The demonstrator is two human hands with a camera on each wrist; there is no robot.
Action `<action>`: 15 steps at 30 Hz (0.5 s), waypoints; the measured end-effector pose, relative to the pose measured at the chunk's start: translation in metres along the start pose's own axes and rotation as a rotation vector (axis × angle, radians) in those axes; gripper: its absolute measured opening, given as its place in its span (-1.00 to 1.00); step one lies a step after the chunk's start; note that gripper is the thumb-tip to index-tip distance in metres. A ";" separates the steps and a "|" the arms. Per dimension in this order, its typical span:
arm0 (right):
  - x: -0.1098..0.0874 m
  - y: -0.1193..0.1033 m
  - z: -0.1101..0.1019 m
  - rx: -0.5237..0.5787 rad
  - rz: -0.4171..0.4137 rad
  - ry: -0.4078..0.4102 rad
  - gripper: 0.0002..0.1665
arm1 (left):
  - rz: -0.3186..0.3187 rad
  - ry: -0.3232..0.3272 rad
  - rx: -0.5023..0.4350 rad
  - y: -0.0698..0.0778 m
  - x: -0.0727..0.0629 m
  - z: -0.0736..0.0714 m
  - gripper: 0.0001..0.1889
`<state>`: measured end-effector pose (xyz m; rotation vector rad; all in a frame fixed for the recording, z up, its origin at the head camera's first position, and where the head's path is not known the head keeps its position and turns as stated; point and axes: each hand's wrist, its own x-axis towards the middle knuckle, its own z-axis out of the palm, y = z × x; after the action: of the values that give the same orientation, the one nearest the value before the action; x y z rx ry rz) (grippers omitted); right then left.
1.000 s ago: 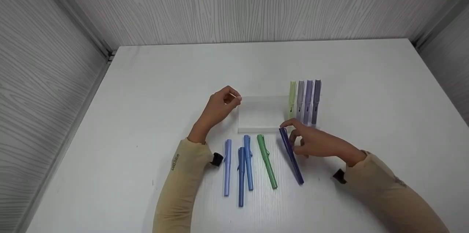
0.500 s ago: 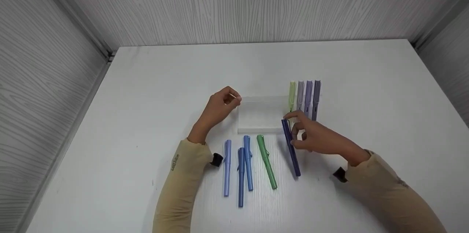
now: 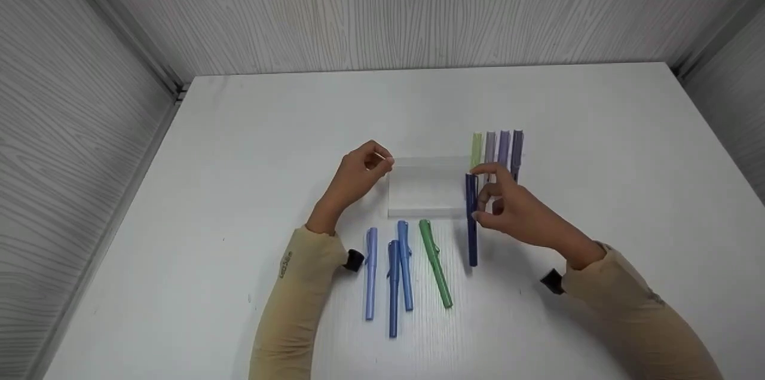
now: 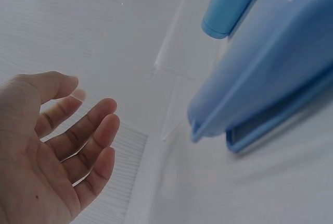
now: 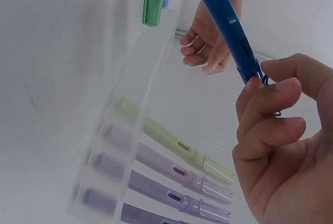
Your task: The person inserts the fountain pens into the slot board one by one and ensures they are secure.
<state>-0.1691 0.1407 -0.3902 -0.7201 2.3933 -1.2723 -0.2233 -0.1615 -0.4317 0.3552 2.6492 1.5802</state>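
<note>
My right hand [image 3: 514,213] holds a dark blue capped pen [image 3: 471,242] between thumb and fingers, its index finger at the upper end. The pen points lengthwise toward me, just in front of the clear pen stand [image 3: 421,213] and overlapping its front edge. At the stand's back left corner my left hand [image 3: 357,174] pinches with thumb and index finger; in the left wrist view its other fingers [image 4: 86,146] are loosely bent. Standing side by side at the stand's right end are a light green pen [image 3: 476,150], a pale lilac one, a purple one and a dark purple pen [image 3: 517,150].
In front of the stand lie a periwinkle pen [image 3: 370,284], a darker blue pen [image 3: 393,302], a mid-blue pen [image 3: 406,284] and a green pen [image 3: 439,275]. The white table [image 3: 269,123] meets a wood-grain panel [image 3: 358,9] at the back.
My right hand has moved the dark blue pen away from me toward the stand, turning it from slanted to nearly straight. The left hand stays at the corner.
</note>
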 end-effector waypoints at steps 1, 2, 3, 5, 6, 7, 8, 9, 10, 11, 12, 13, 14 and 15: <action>0.000 -0.001 0.000 0.002 -0.006 0.013 -0.26 | 0.002 -0.001 -0.004 -0.001 0.000 0.000 -0.82; 0.000 -0.002 0.000 0.000 -0.010 0.028 -0.25 | 0.004 -0.002 -0.008 -0.001 0.000 0.000 -0.82; 0.000 -0.002 0.000 -0.009 -0.014 0.042 -0.25 | 0.006 -0.001 -0.011 -0.001 0.000 0.000 -0.82; 0.001 -0.004 0.001 -0.032 -0.030 0.071 -0.24 | 0.006 0.000 -0.012 -0.001 0.000 0.000 -0.82; 0.001 -0.004 0.001 -0.048 -0.042 0.086 -0.24 | 0.005 0.002 -0.008 -0.001 0.000 0.001 -0.83; 0.001 -0.005 0.001 -0.065 -0.053 0.102 -0.24 | 0.003 0.003 -0.005 -0.001 0.000 0.001 -0.83; 0.001 -0.005 0.001 -0.082 -0.064 0.117 -0.24 | 0.000 0.005 0.000 -0.001 0.000 0.001 -0.83; 0.002 -0.006 0.002 -0.093 -0.073 0.131 -0.24 | -0.003 0.006 0.005 -0.001 0.001 0.001 -0.83; 0.002 -0.006 0.002 -0.102 -0.079 0.146 -0.25 | -0.006 0.007 0.008 -0.001 0.001 0.001 -0.83; 0.003 -0.007 0.002 -0.110 -0.085 0.160 -0.25 | -0.009 0.009 0.011 -0.001 0.001 0.001 -0.83; 0.003 -0.007 0.002 -0.113 -0.087 0.172 -0.25 | -0.012 0.010 0.014 0.000 0.001 0.001 -0.83; 0.003 -0.008 0.002 -0.114 -0.088 0.184 -0.25 | -0.014 0.010 0.014 0.000 0.001 0.001 -0.83; 0.004 -0.008 0.002 -0.114 -0.087 0.194 -0.24 | -0.017 0.010 0.015 -0.001 0.000 0.001 -0.83; 0.004 -0.009 0.002 -0.116 -0.089 0.202 -0.24 | -0.018 0.009 0.015 -0.001 0.000 0.001 -0.83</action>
<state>-0.1691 0.1331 -0.3839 -0.7717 2.6430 -1.3058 -0.2235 -0.1610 -0.4326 0.3240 2.6650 1.5609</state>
